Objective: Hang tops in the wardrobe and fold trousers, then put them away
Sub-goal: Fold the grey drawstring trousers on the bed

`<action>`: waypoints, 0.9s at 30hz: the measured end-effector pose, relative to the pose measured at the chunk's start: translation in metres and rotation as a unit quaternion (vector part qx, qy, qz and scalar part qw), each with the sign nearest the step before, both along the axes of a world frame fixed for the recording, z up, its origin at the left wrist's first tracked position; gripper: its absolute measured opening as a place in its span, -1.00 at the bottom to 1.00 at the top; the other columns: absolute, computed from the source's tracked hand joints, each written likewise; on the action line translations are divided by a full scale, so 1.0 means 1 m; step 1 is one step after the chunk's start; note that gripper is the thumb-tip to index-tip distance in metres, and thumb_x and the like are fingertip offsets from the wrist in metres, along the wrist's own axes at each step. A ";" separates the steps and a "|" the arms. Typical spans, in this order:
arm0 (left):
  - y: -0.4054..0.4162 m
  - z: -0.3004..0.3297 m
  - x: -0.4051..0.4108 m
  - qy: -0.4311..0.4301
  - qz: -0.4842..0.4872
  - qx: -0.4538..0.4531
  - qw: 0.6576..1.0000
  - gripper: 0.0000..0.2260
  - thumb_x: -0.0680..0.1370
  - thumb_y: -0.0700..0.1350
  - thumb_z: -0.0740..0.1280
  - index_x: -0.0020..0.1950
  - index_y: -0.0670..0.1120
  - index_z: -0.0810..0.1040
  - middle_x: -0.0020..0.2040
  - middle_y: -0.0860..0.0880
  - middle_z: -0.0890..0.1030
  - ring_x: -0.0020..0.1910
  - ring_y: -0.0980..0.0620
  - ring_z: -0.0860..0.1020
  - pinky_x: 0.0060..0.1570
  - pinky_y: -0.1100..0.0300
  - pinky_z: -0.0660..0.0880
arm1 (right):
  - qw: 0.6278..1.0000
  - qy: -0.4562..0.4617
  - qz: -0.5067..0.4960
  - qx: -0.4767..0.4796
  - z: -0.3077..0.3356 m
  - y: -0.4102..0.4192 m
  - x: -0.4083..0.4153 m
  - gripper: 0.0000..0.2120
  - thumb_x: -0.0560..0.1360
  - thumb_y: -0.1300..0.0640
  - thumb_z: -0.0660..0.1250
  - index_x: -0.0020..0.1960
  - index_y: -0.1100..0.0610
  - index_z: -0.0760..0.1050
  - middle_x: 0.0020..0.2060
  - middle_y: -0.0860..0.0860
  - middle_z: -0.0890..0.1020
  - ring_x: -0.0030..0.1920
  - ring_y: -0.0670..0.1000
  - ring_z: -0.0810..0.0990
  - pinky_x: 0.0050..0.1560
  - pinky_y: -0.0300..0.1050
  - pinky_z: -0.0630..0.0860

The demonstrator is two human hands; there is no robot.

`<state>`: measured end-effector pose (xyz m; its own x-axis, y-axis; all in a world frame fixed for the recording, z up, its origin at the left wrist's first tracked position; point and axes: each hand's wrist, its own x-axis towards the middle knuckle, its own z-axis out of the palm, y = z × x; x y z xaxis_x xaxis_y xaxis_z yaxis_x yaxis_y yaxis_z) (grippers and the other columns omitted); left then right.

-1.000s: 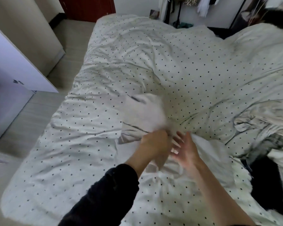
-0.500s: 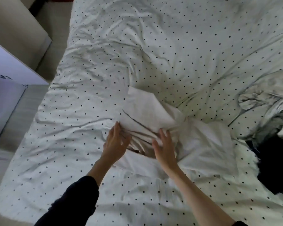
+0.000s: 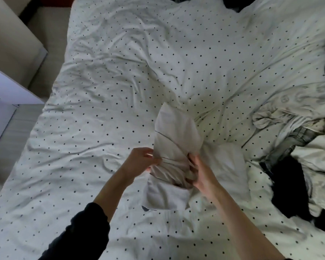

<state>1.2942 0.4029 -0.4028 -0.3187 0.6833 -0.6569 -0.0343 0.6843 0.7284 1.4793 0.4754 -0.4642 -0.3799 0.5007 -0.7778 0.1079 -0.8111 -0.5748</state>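
A white duvet (image 3: 120, 87) with small dark dots covers the bed beneath me, rumpled into soft ridges. A pale cabinet (image 3: 9, 34) stands off its left edge, and a heap of other clothes (image 3: 293, 147) in grey, cream and black lies along the right side. In the middle I hold a pale garment (image 3: 174, 139) with a thin dark line across it. My left hand (image 3: 141, 160) pinches its left edge, thumb and fingers closed on the cloth. My right hand (image 3: 201, 173) grips the bunched fabric on the other side, fingers curled into the folds. The upper part of the garment rises between and above my two hands as a rounded flap, lifted off the duvet. Its lower part hangs below my hands and rests on the duvet just in front of me
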 end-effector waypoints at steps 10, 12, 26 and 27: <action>0.066 -0.031 0.138 -0.010 -0.164 0.021 0.986 -0.73 0.55 -0.17 0.32 0.25 -0.11 0.54 0.10 -0.03 0.60 0.03 0.09 0.55 0.00 0.37 0.44 | 0.990 -0.120 -0.053 0.058 -0.025 0.050 0.145 -0.50 0.54 -0.30 0.08 0.24 0.01 0.52 0.13 0.04 0.63 0.12 0.07 0.60 0.16 0.04 0.51; 0.064 -0.052 0.135 0.008 -0.141 0.001 0.990 -0.68 0.57 -0.17 0.29 0.33 -0.11 0.45 0.13 -0.05 0.56 0.03 0.08 0.52 -0.10 0.40 0.43 | 0.983 -0.158 0.003 0.088 -0.047 0.058 0.161 -0.48 0.56 -0.25 0.09 0.41 0.00 0.34 0.34 0.01 0.47 0.24 0.03 0.49 0.29 0.04 0.40; 0.081 -0.158 0.094 0.070 -0.021 -0.023 0.997 -0.53 0.56 0.01 0.31 0.42 -0.11 0.34 0.32 -0.10 0.47 0.19 -0.01 0.48 0.17 0.00 0.46 | 0.934 -0.292 0.030 0.205 -0.121 0.054 0.194 -0.38 0.46 -0.08 0.39 0.40 0.17 0.33 0.28 0.10 0.46 0.17 0.03 0.49 0.12 -0.18 0.40; 0.084 -0.157 0.093 0.121 -0.050 0.009 0.991 -0.49 0.54 -0.01 0.34 0.45 -0.11 0.30 0.34 -0.12 0.44 0.21 -0.05 0.47 0.20 -0.01 0.45 | 0.901 -0.326 0.056 0.282 -0.116 0.056 0.195 -0.32 0.45 -0.08 0.40 0.45 0.16 0.26 0.36 0.13 0.38 0.28 0.08 0.42 0.22 -0.15 0.35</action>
<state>1.3869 0.4865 -0.5602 -0.3953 0.7308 -0.5564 0.2103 0.6617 0.7197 1.6744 0.5316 -0.5806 -0.0076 0.8732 -0.4873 0.6337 -0.3727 -0.6778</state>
